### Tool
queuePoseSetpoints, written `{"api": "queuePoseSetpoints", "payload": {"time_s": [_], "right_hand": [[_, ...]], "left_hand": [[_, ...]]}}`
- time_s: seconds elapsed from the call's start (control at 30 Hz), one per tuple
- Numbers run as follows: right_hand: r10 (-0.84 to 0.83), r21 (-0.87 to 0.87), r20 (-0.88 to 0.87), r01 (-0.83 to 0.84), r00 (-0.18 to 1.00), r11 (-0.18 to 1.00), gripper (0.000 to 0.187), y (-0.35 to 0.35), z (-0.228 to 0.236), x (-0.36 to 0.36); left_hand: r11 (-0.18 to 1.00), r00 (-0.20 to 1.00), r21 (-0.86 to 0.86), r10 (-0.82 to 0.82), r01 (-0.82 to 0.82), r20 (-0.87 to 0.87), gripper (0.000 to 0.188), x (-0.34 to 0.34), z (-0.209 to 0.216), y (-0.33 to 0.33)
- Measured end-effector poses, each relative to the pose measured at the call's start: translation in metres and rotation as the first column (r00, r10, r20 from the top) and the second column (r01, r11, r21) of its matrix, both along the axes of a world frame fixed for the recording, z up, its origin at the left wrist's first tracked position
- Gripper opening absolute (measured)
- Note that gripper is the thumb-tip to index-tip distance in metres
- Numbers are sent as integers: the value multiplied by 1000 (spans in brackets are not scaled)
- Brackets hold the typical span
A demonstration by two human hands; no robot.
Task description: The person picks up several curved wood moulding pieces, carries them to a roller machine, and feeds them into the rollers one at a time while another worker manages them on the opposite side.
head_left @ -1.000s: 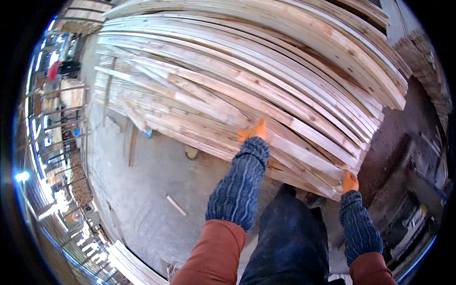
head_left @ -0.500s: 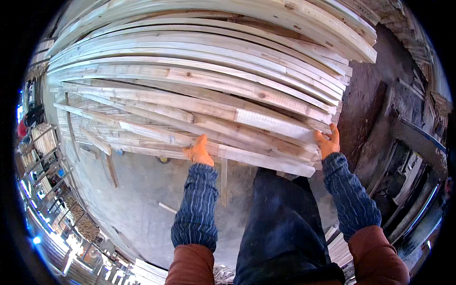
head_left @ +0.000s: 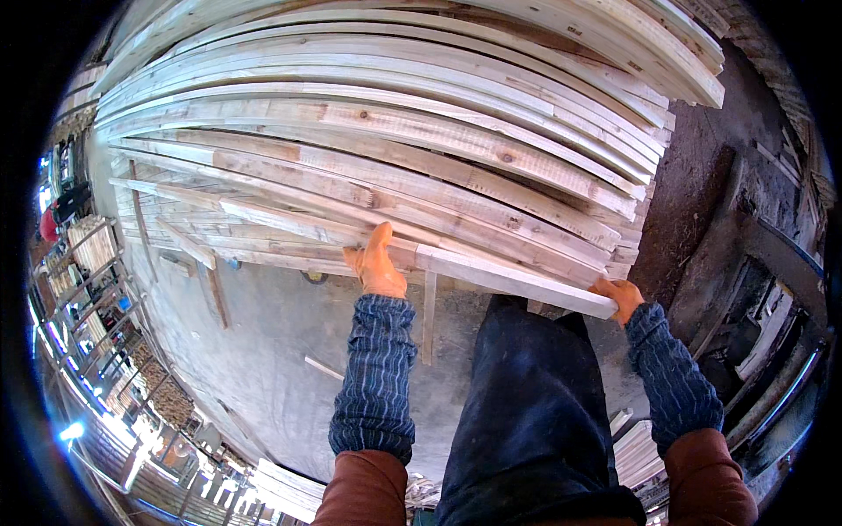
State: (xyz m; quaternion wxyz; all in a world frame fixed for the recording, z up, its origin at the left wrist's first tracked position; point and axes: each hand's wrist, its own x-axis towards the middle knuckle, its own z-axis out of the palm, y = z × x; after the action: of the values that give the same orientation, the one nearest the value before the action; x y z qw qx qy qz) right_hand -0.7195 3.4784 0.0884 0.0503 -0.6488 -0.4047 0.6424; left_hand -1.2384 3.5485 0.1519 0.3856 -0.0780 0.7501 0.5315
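Observation:
A long, pale wooden board (head_left: 517,278) lies along the near edge of a wide stack of timber. My left hand (head_left: 379,265), in an orange glove, is closed around its near side at mid-length, thumb on top. At the board's right end, my right hand (head_left: 621,300), gloved alike, grips the end, with the fingers partly hidden. Just behind it, several more boards (head_left: 491,217) lie side by side, a few slightly askew. A knotty board (head_left: 421,131) runs farther back across the stack.
A higher pile of boards (head_left: 605,35) rises at the far side. Short wooden strips (head_left: 219,298) lean below the stack's left part, above a grey concrete floor (head_left: 272,342). Dark metal machinery (head_left: 772,324) stands to the right, and racks of timber (head_left: 92,241) line the far left.
My right hand has moved nearer to me, from boards farther back to the end of the nearest board. My left hand has stayed on that board, and the view has shifted slightly.

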Motion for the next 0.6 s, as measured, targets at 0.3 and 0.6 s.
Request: {"api": "queuePoseSetpoints", "payload": {"time_s": [0.3, 0.6], "right_hand": [[-650, -57, 209, 672, 731, 738, 54, 16, 14, -64], [-282, -118, 142, 299, 949, 947, 62, 1, 16, -82]], "left_hand": [[985, 986, -102, 125, -136, -110, 115, 25, -25, 31], [691, 572, -297, -717, 659, -398, 72, -44, -112, -87]]}}
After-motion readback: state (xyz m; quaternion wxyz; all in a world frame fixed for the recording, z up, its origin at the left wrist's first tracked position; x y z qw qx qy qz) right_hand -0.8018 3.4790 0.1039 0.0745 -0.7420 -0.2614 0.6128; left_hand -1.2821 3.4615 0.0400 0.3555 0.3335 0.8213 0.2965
